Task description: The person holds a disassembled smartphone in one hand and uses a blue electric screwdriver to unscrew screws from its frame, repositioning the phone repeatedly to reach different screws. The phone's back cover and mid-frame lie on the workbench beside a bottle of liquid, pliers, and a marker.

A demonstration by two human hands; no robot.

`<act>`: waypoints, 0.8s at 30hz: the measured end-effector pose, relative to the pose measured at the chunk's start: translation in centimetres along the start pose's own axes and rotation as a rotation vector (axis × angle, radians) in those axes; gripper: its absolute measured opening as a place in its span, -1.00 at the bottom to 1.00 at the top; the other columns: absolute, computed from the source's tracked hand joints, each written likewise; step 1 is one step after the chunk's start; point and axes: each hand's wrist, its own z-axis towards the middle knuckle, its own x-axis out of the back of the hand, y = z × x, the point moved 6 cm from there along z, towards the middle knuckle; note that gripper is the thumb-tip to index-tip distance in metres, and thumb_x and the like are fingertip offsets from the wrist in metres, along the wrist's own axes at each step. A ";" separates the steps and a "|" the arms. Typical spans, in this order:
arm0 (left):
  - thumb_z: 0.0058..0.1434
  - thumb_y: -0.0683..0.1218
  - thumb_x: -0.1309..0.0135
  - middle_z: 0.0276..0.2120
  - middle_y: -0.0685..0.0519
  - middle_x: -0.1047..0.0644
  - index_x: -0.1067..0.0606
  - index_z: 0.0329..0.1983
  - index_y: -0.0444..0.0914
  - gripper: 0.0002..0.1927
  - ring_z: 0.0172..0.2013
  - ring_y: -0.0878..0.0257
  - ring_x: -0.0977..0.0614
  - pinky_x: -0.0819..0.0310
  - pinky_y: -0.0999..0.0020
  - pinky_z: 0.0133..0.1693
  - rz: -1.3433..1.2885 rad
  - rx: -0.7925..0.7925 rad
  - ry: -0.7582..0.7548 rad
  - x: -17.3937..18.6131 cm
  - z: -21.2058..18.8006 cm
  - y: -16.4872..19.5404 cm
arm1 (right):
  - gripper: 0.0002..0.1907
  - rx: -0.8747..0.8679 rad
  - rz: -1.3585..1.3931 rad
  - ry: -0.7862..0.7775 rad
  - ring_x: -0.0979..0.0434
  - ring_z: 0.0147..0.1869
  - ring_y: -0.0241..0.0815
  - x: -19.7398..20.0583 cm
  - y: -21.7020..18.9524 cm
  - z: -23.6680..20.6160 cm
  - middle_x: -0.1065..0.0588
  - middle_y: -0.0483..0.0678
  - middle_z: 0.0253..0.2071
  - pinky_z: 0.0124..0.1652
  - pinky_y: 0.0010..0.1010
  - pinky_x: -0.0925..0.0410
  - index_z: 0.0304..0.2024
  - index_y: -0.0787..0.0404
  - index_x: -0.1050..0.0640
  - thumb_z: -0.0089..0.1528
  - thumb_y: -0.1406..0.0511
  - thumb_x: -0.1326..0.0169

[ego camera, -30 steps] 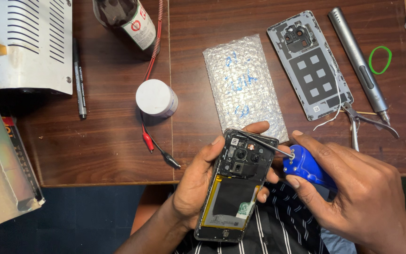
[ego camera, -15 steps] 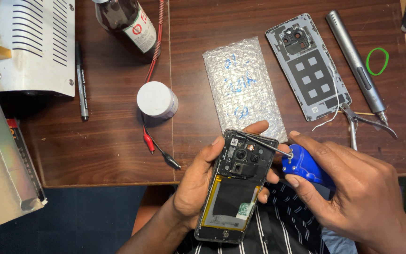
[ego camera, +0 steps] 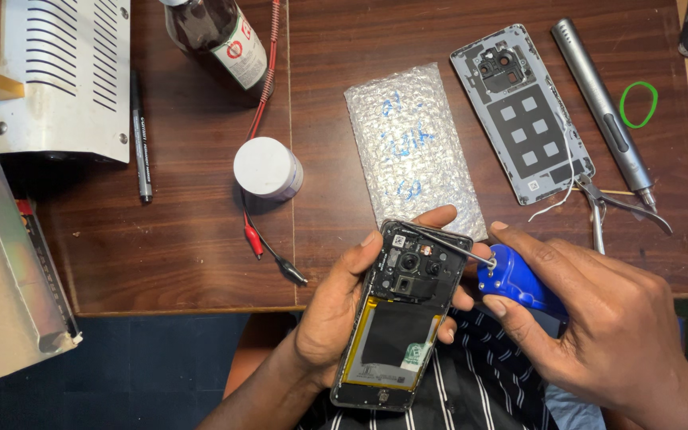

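Note:
My left hand (ego camera: 336,306) grips an opened black phone (ego camera: 400,318) from its left side, over my lap at the table's front edge. The phone's back is off, showing the camera module and the battery. My right hand (ego camera: 599,326) is closed on a screwdriver with a blue handle (ego camera: 515,280). Its thin metal shaft (ego camera: 447,243) lies across the phone's top edge with the tip near the top left corner. The grey back cover (ego camera: 523,111) lies face down on the table behind.
On the brown table lie a bubble-wrap pouch (ego camera: 412,147), a white round jar (ego camera: 267,169), a dark bottle (ego camera: 216,40), a black marker (ego camera: 142,135), a grey electric screwdriver (ego camera: 603,115), pliers (ego camera: 599,203), a green rubber band (ego camera: 639,103) and red clip leads (ego camera: 268,239). A metal machine (ego camera: 49,76) stands left.
The view has shifted slightly. Both hands keep their grips and the screwdriver stays on the phone's top edge.

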 end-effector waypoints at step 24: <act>0.66 0.17 0.46 0.40 -0.30 -0.33 0.14 0.75 -0.33 -0.25 0.08 0.01 -0.63 -0.67 0.15 0.07 -0.015 -0.034 0.025 -0.2 0.4 0.2 | -0.34 -0.001 -0.051 -0.063 -0.67 -0.37 -0.11 -0.5 0.3 -0.5 -0.61 -0.04 -0.39 -0.35 -0.26 -0.47 0.19 0.14 -0.59 0.07 0.05 -0.27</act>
